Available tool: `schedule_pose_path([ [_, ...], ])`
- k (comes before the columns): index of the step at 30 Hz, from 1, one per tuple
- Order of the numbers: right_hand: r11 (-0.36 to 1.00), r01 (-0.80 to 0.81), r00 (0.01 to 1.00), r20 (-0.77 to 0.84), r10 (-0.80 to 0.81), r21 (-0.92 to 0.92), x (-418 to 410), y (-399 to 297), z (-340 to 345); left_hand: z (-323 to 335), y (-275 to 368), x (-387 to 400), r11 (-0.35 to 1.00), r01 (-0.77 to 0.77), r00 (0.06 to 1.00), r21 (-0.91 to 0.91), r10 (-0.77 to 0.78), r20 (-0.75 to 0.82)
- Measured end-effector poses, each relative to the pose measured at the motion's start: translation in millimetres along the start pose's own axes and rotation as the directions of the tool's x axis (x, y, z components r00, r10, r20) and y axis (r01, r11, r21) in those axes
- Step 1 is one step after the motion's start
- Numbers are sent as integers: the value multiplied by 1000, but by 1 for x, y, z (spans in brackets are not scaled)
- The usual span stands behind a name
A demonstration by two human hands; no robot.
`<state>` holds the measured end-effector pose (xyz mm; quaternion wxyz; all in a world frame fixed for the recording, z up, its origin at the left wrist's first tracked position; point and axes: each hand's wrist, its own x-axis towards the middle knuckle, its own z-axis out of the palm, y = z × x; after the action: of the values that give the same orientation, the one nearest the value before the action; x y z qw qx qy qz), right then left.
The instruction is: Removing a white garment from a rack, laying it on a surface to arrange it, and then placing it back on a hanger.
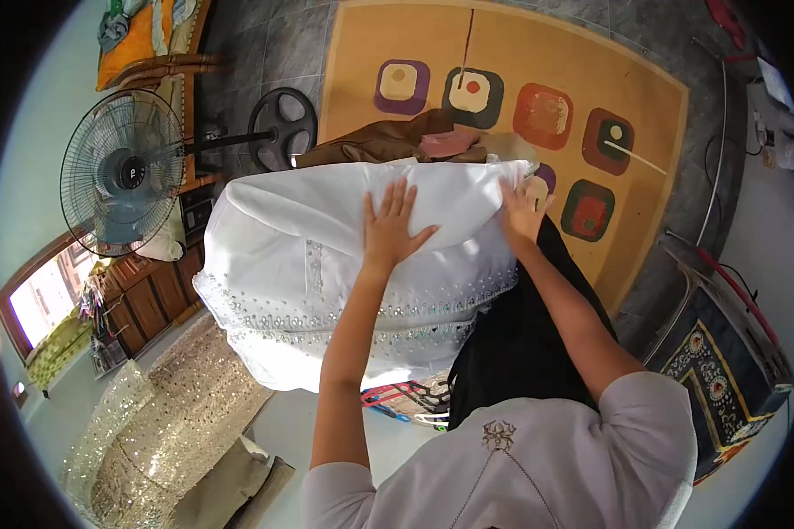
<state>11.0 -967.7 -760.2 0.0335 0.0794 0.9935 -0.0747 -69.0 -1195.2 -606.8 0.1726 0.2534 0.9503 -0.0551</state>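
Note:
A white garment (271,264), trimmed with rows of silvery beads and sequins, is spread in front of me with its upper part folded over. My left hand (394,228) lies palm down on the smooth white cloth, fingers spread. At the garment's right edge, my right hand (524,211) touches the cloth near a beaded corner, its fingers apart and slightly blurred. Neither hand appears to grip anything. Brown fabric (384,140) and a pink piece of cloth (448,143) show from under the far edge.
A pedestal fan (131,170) stands at left on its round base (283,122). An orange patterned rug (542,46) covers the floor ahead. Sequinned gold fabric (178,403) lies at lower left. Several coloured hangers (403,400) show below the garment. A dark embroidered cloth (714,383) is at right.

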Motion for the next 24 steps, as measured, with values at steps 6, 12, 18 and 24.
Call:
schedule_pose_path([
  [6,902,62,996,-83,-29,428,23,20,-39,-4,-15,-13,994,-92,996,-60,92,-5],
  [12,783,250,937,63,-345,569,-17,-11,-58,-8,-15,-20,926,-368,915,-78,376,144],
  [18,713,208,973,-70,-219,669,-10,-79,-68,-14,-9,-11,938,-220,962,-268,254,97],
  [24,835,172,983,-149,-110,523,37,-79,-85,-18,-15,-10,927,-221,966,-303,251,62],
])
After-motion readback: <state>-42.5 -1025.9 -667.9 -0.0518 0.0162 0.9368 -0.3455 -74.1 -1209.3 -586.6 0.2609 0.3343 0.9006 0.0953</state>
